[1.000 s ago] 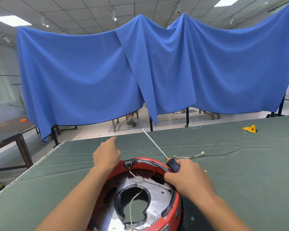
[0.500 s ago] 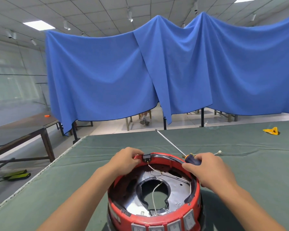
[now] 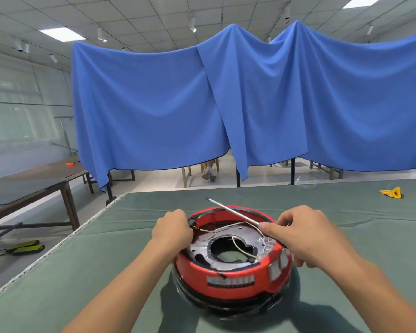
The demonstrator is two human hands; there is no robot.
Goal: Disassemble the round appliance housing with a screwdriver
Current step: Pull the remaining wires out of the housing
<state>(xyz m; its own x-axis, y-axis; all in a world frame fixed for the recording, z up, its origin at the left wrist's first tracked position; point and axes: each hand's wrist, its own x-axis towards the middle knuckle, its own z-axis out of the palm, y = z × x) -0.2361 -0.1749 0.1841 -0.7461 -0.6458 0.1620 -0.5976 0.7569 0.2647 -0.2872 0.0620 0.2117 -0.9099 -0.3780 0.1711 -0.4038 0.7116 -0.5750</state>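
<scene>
The round red appliance housing [image 3: 233, 280] sits upside down on the green-covered table [image 3: 82, 272], its metal inner plate and loose wires exposed. My left hand [image 3: 172, 230] grips the housing's left rim beside a small black part. My right hand [image 3: 308, 233] rests on the right rim, closed around the screwdriver, whose handle is hidden in the fist. The screwdriver's metal shaft [image 3: 233, 211] sticks out up and to the left across the far rim.
A yellow triangular object [image 3: 392, 193] lies far right on the table. The table's left edge [image 3: 58, 243] runs diagonally. Dark wooden tables [image 3: 34, 188] stand at left, and blue cloth [image 3: 226, 104] hangs behind. Someone's feet [image 3: 208, 175] show below it.
The housing has turned on the table, so its labelled side now faces me more to the right. Both hands stayed on the rim. The view tilted down and shifted.
</scene>
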